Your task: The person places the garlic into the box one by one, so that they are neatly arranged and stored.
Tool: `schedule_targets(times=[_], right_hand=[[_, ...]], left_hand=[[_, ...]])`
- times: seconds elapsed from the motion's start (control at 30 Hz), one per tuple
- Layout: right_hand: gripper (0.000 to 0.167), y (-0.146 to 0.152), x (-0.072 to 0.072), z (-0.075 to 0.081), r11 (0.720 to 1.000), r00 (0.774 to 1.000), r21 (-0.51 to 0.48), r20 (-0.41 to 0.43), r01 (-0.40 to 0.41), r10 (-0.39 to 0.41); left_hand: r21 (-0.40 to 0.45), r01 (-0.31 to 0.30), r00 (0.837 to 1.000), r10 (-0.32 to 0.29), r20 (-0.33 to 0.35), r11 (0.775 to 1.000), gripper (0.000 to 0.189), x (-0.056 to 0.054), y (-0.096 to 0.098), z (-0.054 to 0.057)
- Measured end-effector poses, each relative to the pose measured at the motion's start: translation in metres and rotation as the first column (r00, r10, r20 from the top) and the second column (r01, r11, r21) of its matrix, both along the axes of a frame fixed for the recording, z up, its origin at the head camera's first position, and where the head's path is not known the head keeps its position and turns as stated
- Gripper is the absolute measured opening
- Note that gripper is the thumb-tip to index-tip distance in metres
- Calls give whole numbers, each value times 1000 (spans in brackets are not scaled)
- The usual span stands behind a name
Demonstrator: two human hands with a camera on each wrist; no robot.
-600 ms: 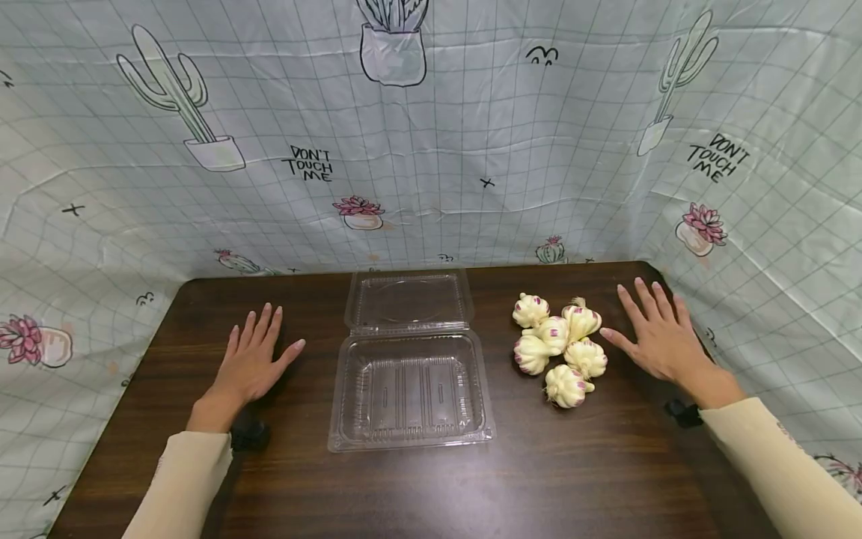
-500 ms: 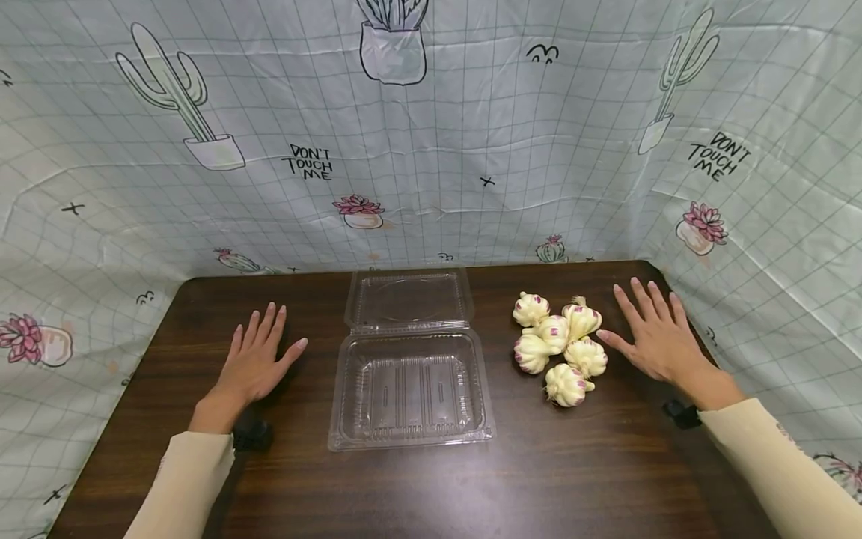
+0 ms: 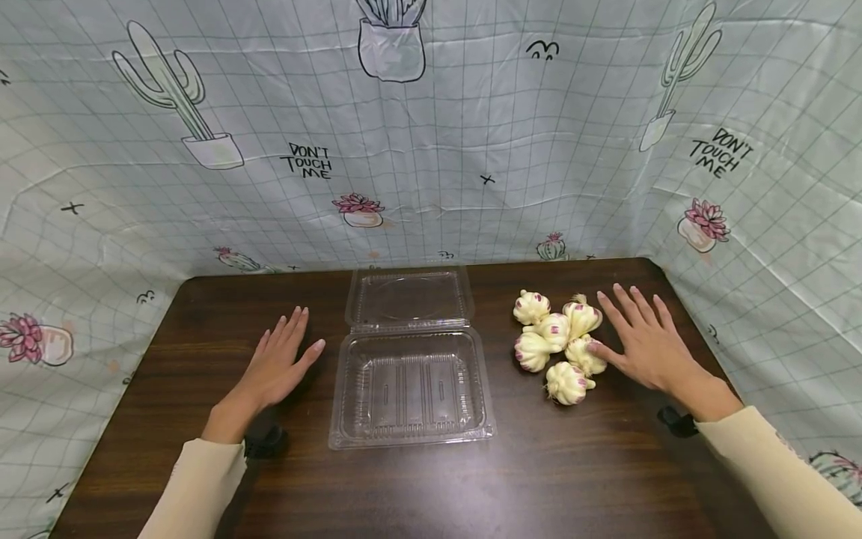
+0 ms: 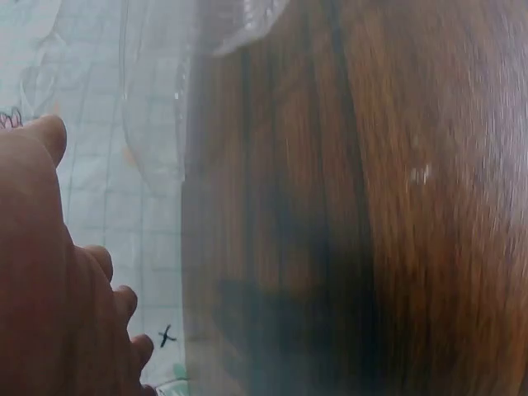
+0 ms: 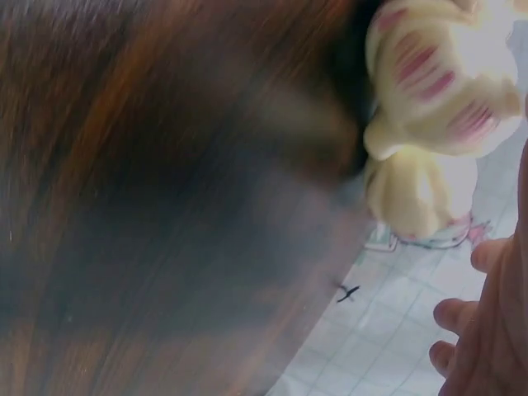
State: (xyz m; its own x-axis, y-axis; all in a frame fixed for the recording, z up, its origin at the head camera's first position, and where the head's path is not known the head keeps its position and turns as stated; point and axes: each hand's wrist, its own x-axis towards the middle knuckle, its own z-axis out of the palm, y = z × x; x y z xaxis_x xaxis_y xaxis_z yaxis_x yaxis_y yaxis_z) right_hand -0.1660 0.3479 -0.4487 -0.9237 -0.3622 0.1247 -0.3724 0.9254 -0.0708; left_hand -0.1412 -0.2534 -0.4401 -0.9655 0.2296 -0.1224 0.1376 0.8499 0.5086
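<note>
From my head feed, the left hand [image 3: 272, 373] is released, fingers extended and holding nothing, between the left edge of the dark wood-grain counter [image 3: 431, 498] and a clear plastic clamshell container [image 3: 412, 393]. That container lies open, its lid [image 3: 412, 299] folded back toward the far edge. Six garlic bulbs [image 3: 554, 332] cluster to its right, toward the counter's far right corner. The right hand [image 3: 648, 348] is released too, fingers spread, near the right edge; its thumb overlaps one bulb in my view, and I can't tell whether they touch. Behind the far edge hangs a cactus-print sheet [image 3: 431, 150] with a grid pattern.
</note>
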Motion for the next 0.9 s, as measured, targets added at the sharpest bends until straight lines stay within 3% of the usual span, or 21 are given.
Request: schedule_targets(times=[0.2, 0.47, 0.73, 0.9], right_hand=[[93, -7, 7, 1, 997, 996, 7, -55, -74, 74], [80, -12, 14, 1, 980, 970, 33, -144, -194, 197], [70, -13, 14, -2, 947, 926, 19, -204, -320, 317], [72, -12, 14, -3, 925, 899, -1, -237, -380, 369]], left_hand=[[147, 15, 998, -23, 51, 989, 81, 4, 9, -1], [361, -46, 977, -33, 211, 932, 78, 12, 23, 6], [468, -69, 977, -36, 212, 881, 74, 14, 30, 4], [526, -123, 968, -15, 251, 842, 72, 15, 34, 5]])
